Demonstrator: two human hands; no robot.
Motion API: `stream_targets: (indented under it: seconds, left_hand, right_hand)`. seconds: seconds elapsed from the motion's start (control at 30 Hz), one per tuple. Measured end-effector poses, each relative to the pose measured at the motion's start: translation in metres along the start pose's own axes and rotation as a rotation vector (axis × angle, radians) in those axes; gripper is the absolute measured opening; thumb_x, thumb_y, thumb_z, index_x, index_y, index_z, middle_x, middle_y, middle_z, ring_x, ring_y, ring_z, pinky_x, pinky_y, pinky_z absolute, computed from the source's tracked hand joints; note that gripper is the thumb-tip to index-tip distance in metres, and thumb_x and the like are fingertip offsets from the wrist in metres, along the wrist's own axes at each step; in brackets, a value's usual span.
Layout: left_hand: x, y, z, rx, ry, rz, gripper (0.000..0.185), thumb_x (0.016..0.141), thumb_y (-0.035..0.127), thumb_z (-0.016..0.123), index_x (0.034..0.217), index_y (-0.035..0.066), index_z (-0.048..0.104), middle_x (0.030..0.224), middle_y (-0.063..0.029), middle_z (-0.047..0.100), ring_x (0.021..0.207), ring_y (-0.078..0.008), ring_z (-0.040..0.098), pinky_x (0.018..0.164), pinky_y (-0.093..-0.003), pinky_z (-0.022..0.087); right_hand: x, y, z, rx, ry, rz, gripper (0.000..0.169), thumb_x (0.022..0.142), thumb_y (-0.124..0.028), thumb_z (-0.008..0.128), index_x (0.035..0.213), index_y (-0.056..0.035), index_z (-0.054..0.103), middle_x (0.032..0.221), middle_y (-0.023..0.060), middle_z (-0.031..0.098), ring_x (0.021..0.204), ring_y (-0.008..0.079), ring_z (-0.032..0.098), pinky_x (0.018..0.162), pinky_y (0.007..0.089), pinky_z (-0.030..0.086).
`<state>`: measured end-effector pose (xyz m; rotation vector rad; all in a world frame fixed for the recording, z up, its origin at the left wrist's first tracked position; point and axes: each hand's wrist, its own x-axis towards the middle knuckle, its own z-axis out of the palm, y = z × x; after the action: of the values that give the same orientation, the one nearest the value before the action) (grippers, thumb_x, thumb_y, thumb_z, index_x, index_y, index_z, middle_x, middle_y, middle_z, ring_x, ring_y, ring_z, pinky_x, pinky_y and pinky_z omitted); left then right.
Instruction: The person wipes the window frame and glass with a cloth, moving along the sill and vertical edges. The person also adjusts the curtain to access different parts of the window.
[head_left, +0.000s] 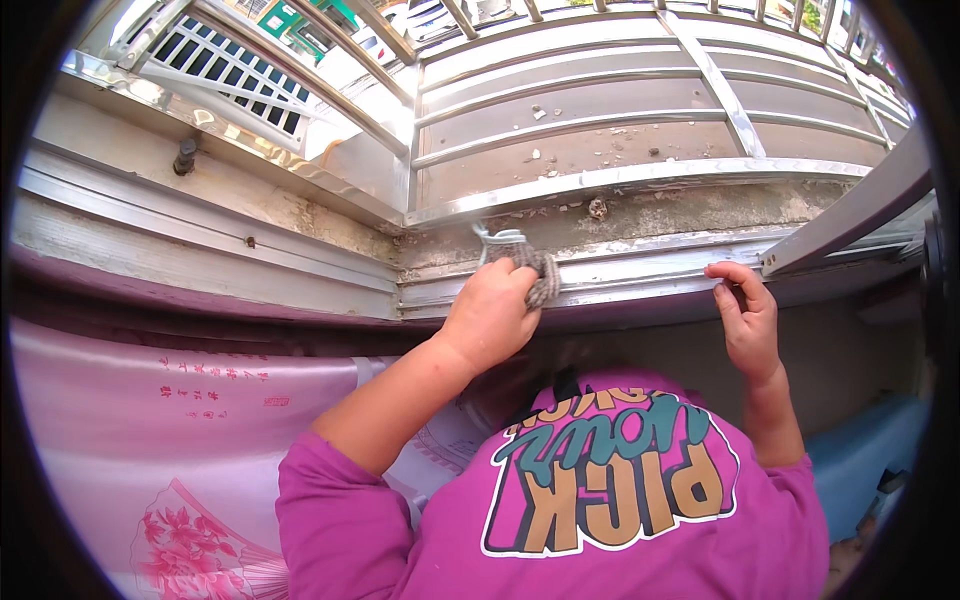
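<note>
My left hand (491, 311) grips a crumpled grey knitted cloth (546, 279) with a pale edge, likely a work glove. It is pressed over the aluminium window track (630, 271), close to the inner corner of the frame, and part of it is blurred. Farther right, my right hand (746, 319) holds nothing. Its fingers are bent and apart, with the fingertips at the track's near edge; whether they touch it I cannot tell. Just beyond those fingers, the grey window sash (855, 206) stands swung at an angle. Beyond the track runs a dirty, worn concrete sill (675, 214).
Stainless steel railings (562, 146) enclose a ledge strewn with pale debris (538, 112). A bolt (184, 157) sticks up from the left sill, and a rough stub (598, 208) from the front sill. Pink printed satin fabric (112, 420) hangs at left; something blue (862, 450) lies right.
</note>
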<state>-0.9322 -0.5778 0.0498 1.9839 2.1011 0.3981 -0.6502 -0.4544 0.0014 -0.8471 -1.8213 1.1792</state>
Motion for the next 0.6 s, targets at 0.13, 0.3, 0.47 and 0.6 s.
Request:
stream_targets:
  seconds: [0.13,0.3,0.47,0.6]
  left_hand:
    - [0.085,0.022,-0.057,-1.305,0.4,-0.15,0.023,0.083,0.004,0.05,0.103,-0.004,0.058,0.089,-0.0069,0.064,0.072,-0.0129,0.061,0.064,-0.0232,0.047]
    - [0.089,0.013,-0.09,-1.271,0.719,0.056,0.015,0.083,0.002,0.051,0.096,-0.003,0.058,0.089,-0.0041,0.062,0.077,-0.0114,0.059,0.068,-0.025,0.048]
    - [0.024,0.02,-0.042,-0.36,0.367,0.264,0.031,0.072,-0.003,0.056,0.102,-0.003,0.057,0.097,-0.0146,0.059,0.088,-0.026,0.058,0.078,-0.0348,0.047]
    - [0.019,0.036,0.028,-0.006,0.049,0.52,0.061,0.059,0.004,0.066,0.118,0.0,0.05,0.111,-0.019,0.052,0.104,-0.0343,0.049,0.094,-0.042,0.039]
  right_hand:
    - [-0.002,-0.013,0.0,0.067,-0.011,0.052,0.018,0.085,0.002,0.053,0.102,-0.0016,0.058,0.094,0.005,0.061,0.082,0.0096,0.057,0.072,0.0222,0.045]
    - [-0.012,-0.007,-0.01,0.11,0.044,0.091,0.017,0.086,0.002,0.052,0.101,0.0002,0.058,0.095,0.006,0.062,0.086,0.0107,0.058,0.077,0.0229,0.047]
    - [-0.022,-0.003,-0.018,0.107,0.046,0.147,0.016,0.086,0.003,0.051,0.101,0.0006,0.059,0.094,0.0063,0.062,0.084,0.0101,0.059,0.075,0.0226,0.047]
    - [-0.017,-0.004,-0.017,0.094,-0.009,0.112,0.017,0.086,0.004,0.051,0.101,0.0001,0.059,0.094,0.0063,0.062,0.083,0.0101,0.058,0.074,0.0225,0.048]
